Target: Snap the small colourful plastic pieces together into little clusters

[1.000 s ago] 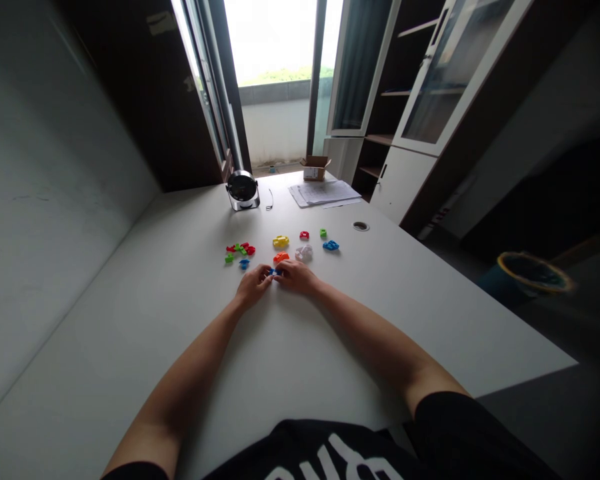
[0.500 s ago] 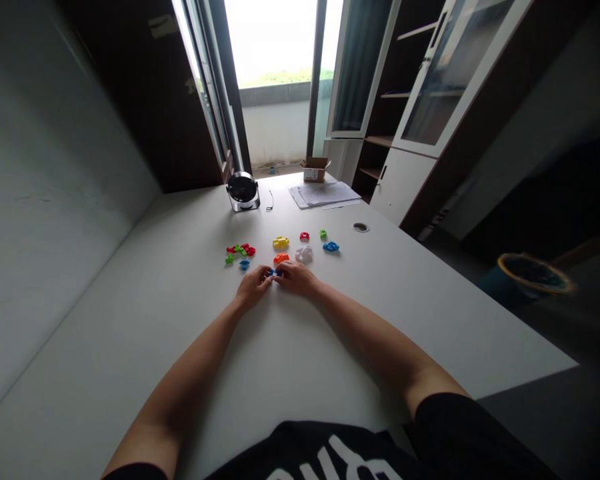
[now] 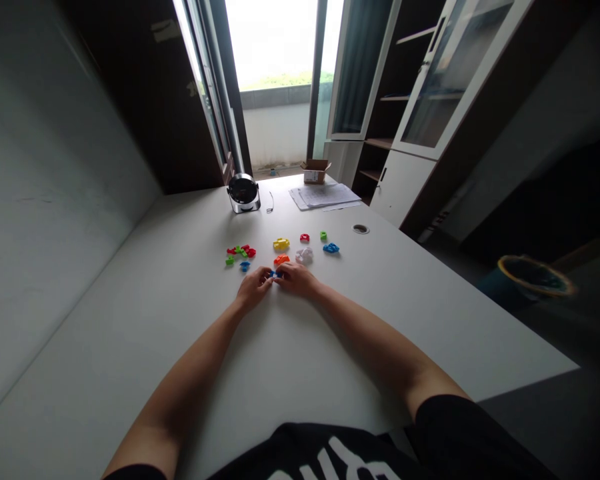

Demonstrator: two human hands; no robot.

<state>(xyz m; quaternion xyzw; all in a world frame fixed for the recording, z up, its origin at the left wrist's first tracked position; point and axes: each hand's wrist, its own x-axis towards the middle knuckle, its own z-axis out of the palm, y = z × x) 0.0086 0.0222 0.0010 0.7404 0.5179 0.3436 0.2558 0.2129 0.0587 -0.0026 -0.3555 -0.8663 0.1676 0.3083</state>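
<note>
Between the fingertips of my left hand and my right hand is a small blue plastic piece, low over the white table. Both hands are closed on it, and the fingers partly hide its shape. Just beyond my right hand lie an orange piece and a white piece. A yellow piece sits farther back. Nearest my left hand are a loose blue piece, a green piece and a cluster of red and green pieces.
To the right lie a blue piece, a red piece and a green piece. At the back of the table stand a round black device, papers and an open cardboard box. A cable hole is near the right edge.
The hands and the blue piece between them stay in nearly the same place. The whole view has shifted very slightly.
</note>
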